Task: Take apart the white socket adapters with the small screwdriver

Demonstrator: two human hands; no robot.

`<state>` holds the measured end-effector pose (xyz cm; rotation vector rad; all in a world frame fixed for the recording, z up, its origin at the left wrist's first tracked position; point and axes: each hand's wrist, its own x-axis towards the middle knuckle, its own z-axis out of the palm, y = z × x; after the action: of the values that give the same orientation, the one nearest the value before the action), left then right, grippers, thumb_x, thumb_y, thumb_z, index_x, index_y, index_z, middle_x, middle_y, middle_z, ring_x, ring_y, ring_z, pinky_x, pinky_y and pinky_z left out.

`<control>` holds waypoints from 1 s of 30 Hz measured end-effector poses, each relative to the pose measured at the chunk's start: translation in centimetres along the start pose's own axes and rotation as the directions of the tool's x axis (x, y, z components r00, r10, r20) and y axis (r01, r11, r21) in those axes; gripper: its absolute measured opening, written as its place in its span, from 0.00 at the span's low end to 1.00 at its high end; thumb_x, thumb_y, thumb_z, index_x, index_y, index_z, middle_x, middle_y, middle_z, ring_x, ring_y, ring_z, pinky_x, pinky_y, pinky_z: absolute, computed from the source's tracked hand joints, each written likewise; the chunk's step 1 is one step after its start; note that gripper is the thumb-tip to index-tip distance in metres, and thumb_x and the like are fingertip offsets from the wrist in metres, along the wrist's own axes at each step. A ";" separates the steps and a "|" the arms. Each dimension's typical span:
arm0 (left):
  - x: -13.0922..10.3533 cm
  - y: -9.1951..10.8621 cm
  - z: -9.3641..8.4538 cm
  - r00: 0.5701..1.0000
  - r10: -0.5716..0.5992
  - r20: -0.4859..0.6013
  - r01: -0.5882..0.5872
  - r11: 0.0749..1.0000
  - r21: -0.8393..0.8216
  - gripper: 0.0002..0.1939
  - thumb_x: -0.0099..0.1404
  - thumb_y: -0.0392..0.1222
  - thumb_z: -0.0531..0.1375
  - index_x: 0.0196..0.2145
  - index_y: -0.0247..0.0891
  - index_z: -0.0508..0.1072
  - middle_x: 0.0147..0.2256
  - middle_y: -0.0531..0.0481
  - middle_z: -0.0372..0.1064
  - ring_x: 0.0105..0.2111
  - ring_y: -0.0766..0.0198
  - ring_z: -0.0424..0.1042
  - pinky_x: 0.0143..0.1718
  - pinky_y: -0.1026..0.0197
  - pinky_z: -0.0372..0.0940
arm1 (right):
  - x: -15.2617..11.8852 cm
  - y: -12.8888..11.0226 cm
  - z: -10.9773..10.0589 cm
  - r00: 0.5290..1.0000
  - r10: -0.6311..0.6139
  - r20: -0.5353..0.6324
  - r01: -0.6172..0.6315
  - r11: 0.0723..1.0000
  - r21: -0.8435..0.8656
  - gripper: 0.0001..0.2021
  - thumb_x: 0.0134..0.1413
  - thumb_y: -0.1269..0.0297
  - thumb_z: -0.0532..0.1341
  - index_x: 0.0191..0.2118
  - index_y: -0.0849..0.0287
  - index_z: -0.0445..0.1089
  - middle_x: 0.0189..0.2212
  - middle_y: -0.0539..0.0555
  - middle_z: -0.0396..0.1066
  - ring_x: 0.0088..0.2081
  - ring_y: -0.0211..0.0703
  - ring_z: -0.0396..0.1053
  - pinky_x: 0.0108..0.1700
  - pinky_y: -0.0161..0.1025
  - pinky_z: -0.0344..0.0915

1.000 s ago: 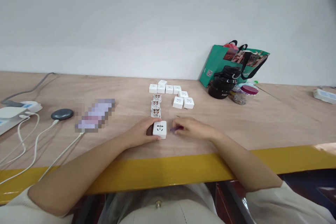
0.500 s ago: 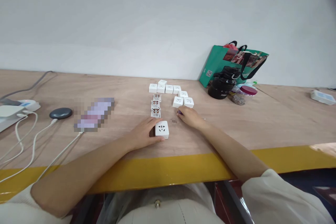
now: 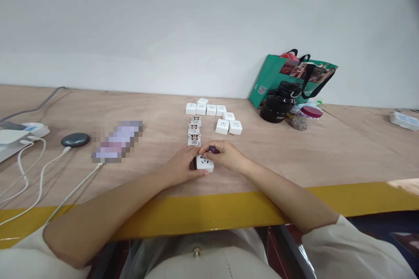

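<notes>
A white square socket (image 3: pixel 205 164) lies on the wooden table near its front edge. My left hand (image 3: pixel 181 166) grips it from the left, thumb at the near side and fingers at the far side. My right hand (image 3: pixel 225 155) is closed over the socket's far right part, its fingertips pinched round a small dark purple item (image 3: pixel 214 149). Beyond the hands, three open socket bases (image 3: pixel 194 139) with copper-coloured parts stand in a column. More white sockets (image 3: pixel 211 110) form a row behind them, and others (image 3: pixel 235 127) sit to the right.
At the back right a black bottle (image 3: pixel 278 103) stands before a green bag (image 3: pixel 266 79), beside a jar with a dark red lid (image 3: pixel 311 112). To the left are a blurred phone (image 3: pixel 120 140), a dark round device (image 3: pixel 75 140) and white cables (image 3: pixel 42 174).
My right hand has moved left and nearer, from beside the sockets on the right onto the socket at my left hand, bringing the purple item. My left hand has hardly moved.
</notes>
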<state>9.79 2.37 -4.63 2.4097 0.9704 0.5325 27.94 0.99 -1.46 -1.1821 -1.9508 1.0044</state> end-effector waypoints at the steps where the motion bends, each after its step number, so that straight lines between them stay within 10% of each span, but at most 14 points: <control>1: 0.0 0.0 0.0 1.000 -0.001 0.000 0.001 1.000 0.002 0.28 0.56 0.55 0.61 0.50 0.39 0.63 0.49 0.42 0.64 0.49 0.48 0.62 0.49 0.50 0.57 | 0.1 0.1 0.0 1.000 -0.002 0.008 0.002 1.000 -0.014 0.08 0.48 0.75 0.56 0.30 0.58 0.70 0.31 0.50 0.73 0.33 0.38 0.69 0.39 0.37 0.65; 30: -0.1 0.1 -0.1 1.000 0.029 0.000 -0.029 0.999 0.016 0.28 0.57 0.52 0.62 0.51 0.38 0.61 0.50 0.42 0.62 0.51 0.50 0.61 0.51 0.49 0.57 | -0.8 -0.8 0.0 0.978 -0.196 0.078 0.209 0.853 -0.478 0.03 0.53 0.73 0.57 0.32 0.60 0.67 0.33 0.53 0.67 0.36 0.40 0.65 0.37 0.36 0.60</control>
<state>9.77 2.26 -4.54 2.4413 0.9449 0.5375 27.93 -0.02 -0.87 -1.1841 -2.3747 0.4270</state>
